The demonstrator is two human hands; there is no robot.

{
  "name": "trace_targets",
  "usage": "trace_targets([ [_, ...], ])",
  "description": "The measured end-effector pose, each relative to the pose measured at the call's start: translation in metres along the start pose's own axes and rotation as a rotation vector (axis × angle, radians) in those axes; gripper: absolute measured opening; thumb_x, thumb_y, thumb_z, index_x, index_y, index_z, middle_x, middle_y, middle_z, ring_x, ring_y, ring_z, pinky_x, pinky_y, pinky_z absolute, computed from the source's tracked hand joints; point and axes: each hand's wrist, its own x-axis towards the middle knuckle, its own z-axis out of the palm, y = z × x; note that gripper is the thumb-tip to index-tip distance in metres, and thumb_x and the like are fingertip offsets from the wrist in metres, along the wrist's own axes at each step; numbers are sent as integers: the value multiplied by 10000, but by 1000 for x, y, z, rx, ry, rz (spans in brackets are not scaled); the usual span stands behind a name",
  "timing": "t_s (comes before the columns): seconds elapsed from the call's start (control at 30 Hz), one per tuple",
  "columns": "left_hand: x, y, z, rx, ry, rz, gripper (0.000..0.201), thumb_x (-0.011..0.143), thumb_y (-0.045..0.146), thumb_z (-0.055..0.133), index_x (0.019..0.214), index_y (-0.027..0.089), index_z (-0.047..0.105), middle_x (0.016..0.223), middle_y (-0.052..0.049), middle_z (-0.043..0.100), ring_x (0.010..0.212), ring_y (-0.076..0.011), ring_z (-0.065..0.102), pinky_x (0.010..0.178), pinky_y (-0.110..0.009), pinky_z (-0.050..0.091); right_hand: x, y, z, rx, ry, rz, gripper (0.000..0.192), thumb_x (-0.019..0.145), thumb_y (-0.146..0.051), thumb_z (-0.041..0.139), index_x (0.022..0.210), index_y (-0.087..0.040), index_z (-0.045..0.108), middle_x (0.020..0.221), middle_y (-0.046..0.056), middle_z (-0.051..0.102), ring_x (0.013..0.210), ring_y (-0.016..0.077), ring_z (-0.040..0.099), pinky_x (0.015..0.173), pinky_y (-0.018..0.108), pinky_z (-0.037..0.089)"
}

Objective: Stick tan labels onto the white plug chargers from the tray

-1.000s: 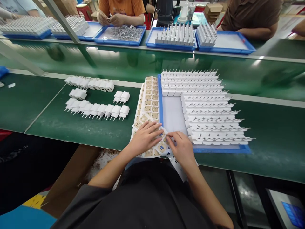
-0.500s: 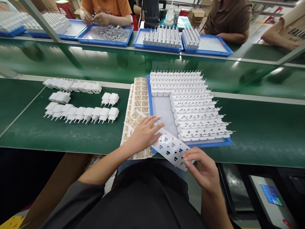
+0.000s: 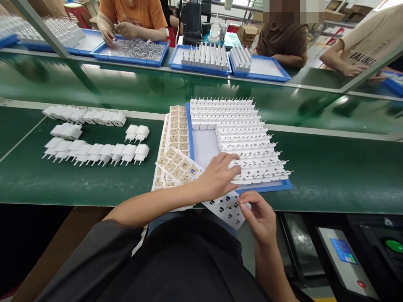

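My left hand (image 3: 220,176) reaches over the near edge of the blue tray (image 3: 264,188). Its fingers are apart, with the tips at the nearest white plug chargers (image 3: 252,140), which stand in close rows with pins up. Under this hand and forearm slants a sheet of stickers (image 3: 178,163), tan at its far end. Its near end is whitish with dark marks and hangs past the table edge. My right hand (image 3: 260,216) pinches thumb and index at the right edge of that sheet; the exact contact is partly hidden.
More sticker sheets (image 3: 179,130) lie stacked left of the tray. Loose white chargers (image 3: 94,153) stand in rows on the green table (image 3: 94,184). Beyond a rail, co-workers sit behind blue trays (image 3: 201,69). A device with a small screen (image 3: 343,251) is below right.
My left hand has moved right, off the sticker sheet to the chargers at the tray's near side. My right hand has risen slightly along the sheet's edge. The whole view has shifted.
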Motion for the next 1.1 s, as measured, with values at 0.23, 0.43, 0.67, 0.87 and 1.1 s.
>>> trace_targets([
  [0.23, -55, -14, -52, -980, 353, -525, 468, 787, 487, 809, 1075, 223, 550, 1002, -35, 651, 831, -154, 649, 706, -258, 563, 22, -11, 46, 185, -122, -73, 97, 916, -155, 629, 923, -246, 662, 831, 41, 717, 780, 211, 689, 720, 369, 570],
  [0.43, -100, -19, -38, -1260, 468, -640, 677, 684, 454, 882, 1236, 238, 554, 1062, -48, 671, 914, -188, 678, 782, -290, 574, 42, -32, 82, 331, -241, -151, 121, 905, -140, 661, 951, -251, 679, 840, 24, 729, 787, 189, 688, 741, 349, 566],
  [0.67, -119, -18, -34, -978, 322, -494, 510, 789, 363, 827, 1244, 240, 634, 1094, -73, 684, 1006, -220, 677, 884, -325, 572, 45, -30, 91, 397, -270, -28, 68, 925, -188, 645, 924, -253, 665, 832, 6, 680, 778, 174, 649, 738, 322, 536],
  [0.87, -121, -15, -28, -654, 366, -398, 464, 899, 296, 720, 1343, 273, 585, 1389, -119, 579, 1323, -291, 545, 990, -378, 559, 40, -25, 89, 394, -263, 82, 70, 942, -188, 645, 940, -254, 669, 853, -1, 670, 802, 166, 631, 760, 308, 508],
  [1.1, -126, -20, -22, -675, 480, -408, 426, 879, 294, 755, 1292, 296, 650, 1239, -79, 646, 1148, -236, 637, 897, -323, 602, 42, -24, 89, 446, -206, 127, 100, 938, -170, 666, 969, -264, 680, 881, -2, 650, 844, 159, 615, 788, 300, 500],
])
